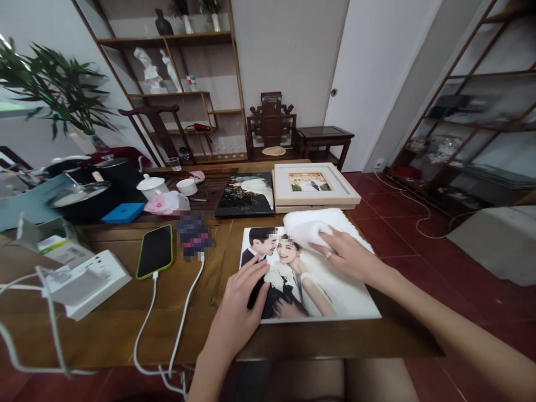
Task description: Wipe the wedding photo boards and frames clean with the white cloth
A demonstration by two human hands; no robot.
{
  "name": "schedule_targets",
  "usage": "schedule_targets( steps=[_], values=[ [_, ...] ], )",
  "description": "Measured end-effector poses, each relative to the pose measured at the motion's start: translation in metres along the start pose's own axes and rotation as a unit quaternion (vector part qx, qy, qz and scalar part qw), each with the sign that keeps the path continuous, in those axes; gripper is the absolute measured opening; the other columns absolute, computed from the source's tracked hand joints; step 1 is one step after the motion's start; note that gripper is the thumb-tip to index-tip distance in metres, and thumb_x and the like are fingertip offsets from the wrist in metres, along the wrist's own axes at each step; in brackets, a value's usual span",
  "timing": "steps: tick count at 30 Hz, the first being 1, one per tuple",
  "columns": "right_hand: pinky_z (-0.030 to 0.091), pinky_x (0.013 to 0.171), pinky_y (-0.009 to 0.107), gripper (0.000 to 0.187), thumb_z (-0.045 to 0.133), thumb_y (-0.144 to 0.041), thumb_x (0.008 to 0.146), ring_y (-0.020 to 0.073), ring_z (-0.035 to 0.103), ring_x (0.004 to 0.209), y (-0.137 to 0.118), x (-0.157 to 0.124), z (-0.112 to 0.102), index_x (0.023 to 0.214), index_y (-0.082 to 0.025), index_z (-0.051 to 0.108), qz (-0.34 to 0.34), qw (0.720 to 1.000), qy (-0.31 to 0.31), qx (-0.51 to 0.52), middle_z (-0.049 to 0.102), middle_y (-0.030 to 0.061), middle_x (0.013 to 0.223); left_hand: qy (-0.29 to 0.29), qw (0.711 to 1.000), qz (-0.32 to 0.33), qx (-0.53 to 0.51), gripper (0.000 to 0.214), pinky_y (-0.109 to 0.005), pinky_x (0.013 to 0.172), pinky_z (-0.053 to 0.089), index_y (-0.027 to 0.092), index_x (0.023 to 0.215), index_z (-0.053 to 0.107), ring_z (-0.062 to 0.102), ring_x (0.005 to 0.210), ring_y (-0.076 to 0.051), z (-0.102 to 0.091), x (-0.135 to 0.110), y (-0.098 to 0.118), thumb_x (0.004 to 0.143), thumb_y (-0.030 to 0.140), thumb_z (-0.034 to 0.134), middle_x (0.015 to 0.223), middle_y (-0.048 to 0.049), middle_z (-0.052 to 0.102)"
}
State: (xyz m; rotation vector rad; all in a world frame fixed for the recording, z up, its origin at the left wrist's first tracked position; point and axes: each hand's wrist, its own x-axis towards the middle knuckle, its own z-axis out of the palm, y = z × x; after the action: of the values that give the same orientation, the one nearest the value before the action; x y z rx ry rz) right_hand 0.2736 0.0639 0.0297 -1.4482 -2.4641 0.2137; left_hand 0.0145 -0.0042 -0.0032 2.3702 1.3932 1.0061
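A large photo print or album [318, 298] of a couple with a white bouquet lies flat on the wooden table. On its left edge rests my left hand [243, 296], fingers stretched out and holding nothing. My right hand [345, 251], with a ring on one finger, grips a folded white towel [307, 223] against the photo's upper right part. Part of the picture is covered by the towel and that hand. Just beyond lie a dark photo album [247, 194] and a pale wooden picture frame [347, 196] with a small photo inside.
Left of the photo are a phone [156, 251] in a green case, a second blurred-out device [195, 237] on a cable, and a white power strip [98, 282]. Behind stand a white teapot [153, 187], a blue box [123, 213] and a black pot [84, 201].
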Motion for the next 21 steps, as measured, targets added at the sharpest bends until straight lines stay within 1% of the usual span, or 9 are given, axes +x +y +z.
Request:
schedule_targets(
  steps=[2,4,7,10,13,15,17,19,21],
  values=[
    [0.043,0.071,0.035,0.024,0.035,-0.028,0.093,0.0245,0.056,0.08,0.014,-0.009,-0.002,0.087,-0.019,0.056,0.019,1.0,0.007,-0.002,0.058,0.0084,0.084,-0.008,1.0,-0.007,0.002,0.032,-0.046,0.1,0.043,0.022,0.12,0.056,0.047,0.126,-0.024,0.0,0.001,0.001,0.089,0.021,0.047,0.125,-0.0084,0.06],
    [0.045,0.072,0.036,0.026,0.034,-0.032,0.094,0.0255,0.058,0.081,0.021,-0.018,-0.003,0.084,-0.02,0.055,0.031,0.999,0.012,-0.002,0.058,0.0088,0.084,-0.011,1.0,-0.011,0.002,0.031,-0.046,0.101,0.043,0.022,0.12,0.056,0.045,0.127,-0.024,0.001,0.001,0.001,0.09,0.021,0.047,0.126,-0.0083,0.059],
    [0.045,0.082,0.043,0.024,0.035,-0.029,0.092,0.0315,0.055,0.104,0.02,-0.035,-0.004,0.085,-0.02,0.057,0.018,1.0,0.023,-0.005,0.062,0.0127,0.096,-0.008,1.0,-0.011,0.0,0.032,-0.046,0.103,0.041,0.022,0.12,0.055,0.044,0.128,-0.023,0.002,-0.001,0.0,0.09,0.021,0.047,0.129,-0.008,0.057],
    [0.04,0.095,0.052,0.02,0.039,-0.018,0.085,0.0325,0.039,0.127,0.007,-0.061,-0.003,0.089,-0.021,0.058,-0.025,0.999,0.029,-0.012,0.057,0.0142,0.122,-0.006,1.0,-0.009,0.001,0.033,-0.046,0.104,0.039,0.025,0.121,0.055,0.044,0.128,-0.023,0.003,-0.002,-0.001,0.09,0.019,0.046,0.132,-0.0071,0.054],
    [0.039,0.099,0.053,0.017,0.043,-0.012,0.079,0.03,0.031,0.133,-0.013,-0.092,-0.003,0.078,-0.022,0.057,-0.057,0.998,0.027,-0.023,0.045,0.0125,0.138,-0.007,1.0,-0.009,0.005,0.034,-0.046,0.104,0.038,0.026,0.121,0.054,0.043,0.129,-0.023,0.003,-0.002,-0.001,0.09,0.018,0.045,0.136,-0.0071,0.049],
    [0.04,0.099,0.052,0.015,0.046,-0.01,0.073,0.0289,0.026,0.135,-0.027,-0.111,-0.004,0.073,-0.023,0.054,-0.086,0.995,0.034,-0.029,0.04,0.0092,0.143,0.001,1.0,-0.01,0.014,0.033,-0.047,0.106,0.036,0.025,0.12,0.055,0.038,0.132,-0.024,0.002,-0.002,0.0,0.089,0.018,0.046,0.141,-0.0078,0.043],
    [0.038,0.102,0.052,0.018,0.047,-0.008,0.064,0.028,0.024,0.136,-0.039,-0.124,-0.006,0.07,-0.024,0.053,-0.132,0.99,0.042,-0.029,0.039,0.0059,0.144,0.007,1.0,-0.013,0.024,0.033,-0.048,0.107,0.034,0.025,0.12,0.055,0.033,0.135,-0.025,0.002,-0.002,0.0,0.089,0.018,0.047,0.144,-0.0086,0.038],
    [0.037,0.104,0.05,0.021,0.047,-0.006,0.057,0.0274,0.025,0.136,-0.047,-0.131,-0.009,0.067,-0.025,0.051,-0.164,0.985,0.043,-0.032,0.041,0.0036,0.143,0.007,0.999,-0.017,0.031,0.033,-0.048,0.107,0.034,0.024,0.12,0.055,0.033,0.135,-0.026,0.003,-0.001,0.0,0.089,0.019,0.047,0.145,-0.0094,0.037],
    [0.038,0.102,0.049,0.021,0.047,-0.006,0.057,0.0278,0.03,0.134,-0.049,-0.13,-0.011,0.066,-0.025,0.052,-0.163,0.985,0.042,-0.033,0.043,0.004,0.141,0.0,0.999,-0.022,0.032,0.033,-0.048,0.106,0.035,0.024,0.121,0.055,0.035,0.134,-0.026,0.003,-0.001,0.0,0.089,0.019,0.047,0.145,-0.0101,0.037]
  ],
)
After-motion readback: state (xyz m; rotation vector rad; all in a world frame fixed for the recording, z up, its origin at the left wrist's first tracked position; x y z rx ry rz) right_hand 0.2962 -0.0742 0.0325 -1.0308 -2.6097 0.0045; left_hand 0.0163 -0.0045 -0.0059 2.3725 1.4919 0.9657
